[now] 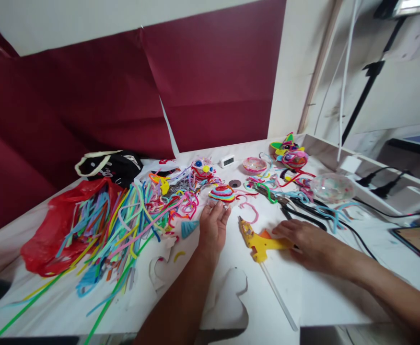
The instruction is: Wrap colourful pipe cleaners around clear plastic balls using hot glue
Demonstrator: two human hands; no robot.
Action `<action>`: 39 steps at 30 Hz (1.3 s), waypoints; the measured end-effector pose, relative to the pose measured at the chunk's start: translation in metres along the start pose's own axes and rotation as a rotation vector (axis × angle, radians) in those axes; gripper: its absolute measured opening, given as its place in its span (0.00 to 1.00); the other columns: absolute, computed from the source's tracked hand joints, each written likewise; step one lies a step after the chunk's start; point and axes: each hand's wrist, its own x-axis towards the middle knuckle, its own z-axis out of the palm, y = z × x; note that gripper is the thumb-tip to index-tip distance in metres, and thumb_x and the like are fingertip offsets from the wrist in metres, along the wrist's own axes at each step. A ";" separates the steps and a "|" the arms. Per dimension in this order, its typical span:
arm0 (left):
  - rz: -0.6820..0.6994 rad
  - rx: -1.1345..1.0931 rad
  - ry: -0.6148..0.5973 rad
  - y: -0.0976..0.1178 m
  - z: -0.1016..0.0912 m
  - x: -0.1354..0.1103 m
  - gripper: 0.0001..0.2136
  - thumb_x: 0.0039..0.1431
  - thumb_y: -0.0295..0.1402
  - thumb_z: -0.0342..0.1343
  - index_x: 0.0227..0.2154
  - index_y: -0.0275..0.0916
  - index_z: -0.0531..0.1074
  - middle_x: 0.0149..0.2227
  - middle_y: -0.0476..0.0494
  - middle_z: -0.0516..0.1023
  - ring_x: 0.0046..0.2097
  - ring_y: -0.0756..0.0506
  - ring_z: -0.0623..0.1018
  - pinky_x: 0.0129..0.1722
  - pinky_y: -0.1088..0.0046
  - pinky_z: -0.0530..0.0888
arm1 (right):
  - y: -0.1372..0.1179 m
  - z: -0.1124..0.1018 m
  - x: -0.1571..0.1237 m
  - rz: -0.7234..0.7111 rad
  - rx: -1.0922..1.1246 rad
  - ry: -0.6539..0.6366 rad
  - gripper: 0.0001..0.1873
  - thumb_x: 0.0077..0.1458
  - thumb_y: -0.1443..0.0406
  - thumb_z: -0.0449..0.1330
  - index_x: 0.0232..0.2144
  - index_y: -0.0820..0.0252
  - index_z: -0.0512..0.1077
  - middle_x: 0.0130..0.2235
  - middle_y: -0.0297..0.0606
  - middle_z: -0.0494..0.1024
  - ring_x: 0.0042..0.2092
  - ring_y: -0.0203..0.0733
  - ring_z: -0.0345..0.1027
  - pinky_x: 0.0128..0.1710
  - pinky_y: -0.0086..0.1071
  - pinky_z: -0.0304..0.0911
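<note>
My left hand (213, 225) reaches forward over the white table (325, 297), fingers stretched out, fingertips at a clear dome topped with coiled multicoloured pipe cleaners (222, 194). My right hand (305, 239) lies on the handle end of a yellow hot glue gun (258, 239), whose nozzle points up-left and whose clear glue stick (278, 299) trails toward me. I cannot see whether the right fingers wrap the handle. A small blue cone (189, 228) sits just left of my left hand.
A heap of loose coloured pipe cleaners (123, 220) spills from a red plastic bag (57, 230) at left. A black pouch (118, 165), a small white clock (227, 160), a pink bowl (254, 165), a clear ball (332, 188), pliers (271, 194), black cables (339, 225) and a tablet (416, 242) surround it.
</note>
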 end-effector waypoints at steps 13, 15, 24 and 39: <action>0.032 -0.004 0.026 0.004 -0.002 0.004 0.11 0.47 0.21 0.64 0.29 0.36 0.67 0.28 0.53 0.75 0.32 0.54 0.78 0.37 0.77 0.76 | -0.024 0.018 0.013 0.013 -0.244 0.013 0.23 0.55 0.73 0.50 0.54 0.67 0.67 0.46 0.52 0.75 0.44 0.53 0.69 0.41 0.43 0.63; 0.036 -0.006 0.024 0.004 -0.002 0.004 0.11 0.47 0.21 0.64 0.29 0.36 0.67 0.28 0.53 0.74 0.31 0.54 0.78 0.37 0.77 0.75 | -0.027 0.019 0.017 -0.010 -0.246 0.002 0.24 0.56 0.72 0.51 0.55 0.64 0.66 0.46 0.50 0.75 0.44 0.53 0.69 0.40 0.41 0.61; 0.049 -0.030 0.029 0.006 -0.004 0.006 0.11 0.46 0.23 0.65 0.28 0.37 0.67 0.26 0.54 0.73 0.31 0.54 0.77 0.38 0.76 0.75 | -0.029 0.013 0.016 -0.128 -0.126 0.121 0.14 0.55 0.71 0.52 0.43 0.60 0.71 0.37 0.44 0.73 0.37 0.49 0.68 0.39 0.42 0.60; 0.025 -0.071 0.005 0.005 0.000 0.000 0.10 0.48 0.24 0.64 0.30 0.37 0.68 0.28 0.51 0.76 0.33 0.52 0.79 0.43 0.70 0.76 | -0.037 -0.010 0.018 0.025 0.716 0.349 0.12 0.60 0.54 0.53 0.41 0.50 0.69 0.33 0.36 0.74 0.32 0.45 0.70 0.30 0.35 0.66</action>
